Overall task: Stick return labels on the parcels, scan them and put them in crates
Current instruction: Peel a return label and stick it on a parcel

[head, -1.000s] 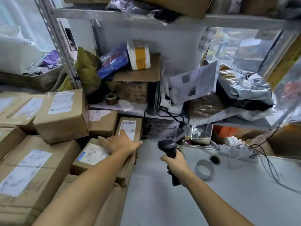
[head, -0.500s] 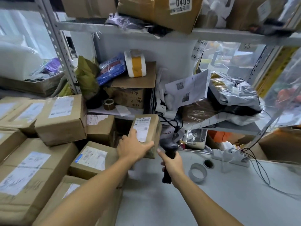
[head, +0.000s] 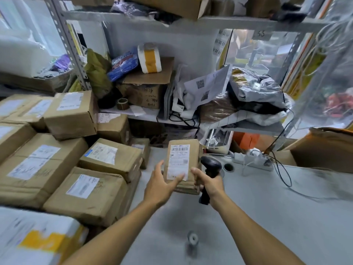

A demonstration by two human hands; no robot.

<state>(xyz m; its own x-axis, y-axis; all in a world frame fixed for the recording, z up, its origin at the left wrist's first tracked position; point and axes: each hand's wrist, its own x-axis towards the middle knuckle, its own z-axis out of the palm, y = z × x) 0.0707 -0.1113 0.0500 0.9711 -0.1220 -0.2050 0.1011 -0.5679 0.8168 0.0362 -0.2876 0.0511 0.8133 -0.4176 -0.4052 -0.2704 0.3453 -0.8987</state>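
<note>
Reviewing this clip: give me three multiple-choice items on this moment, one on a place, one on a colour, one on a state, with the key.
1. Where is the small parcel?
A. held over the table
B. on the shelf
C. in a crate

2. What colour is the scanner?
A. yellow
B. black
C. white

3. What is the right hand doing?
A. resting flat
B. peeling a label
C. gripping the scanner

Key: 1 A, the left hand holds it above the grey table. 2 B, head and handle are black. 3 C, fingers wrap the handle.
</note>
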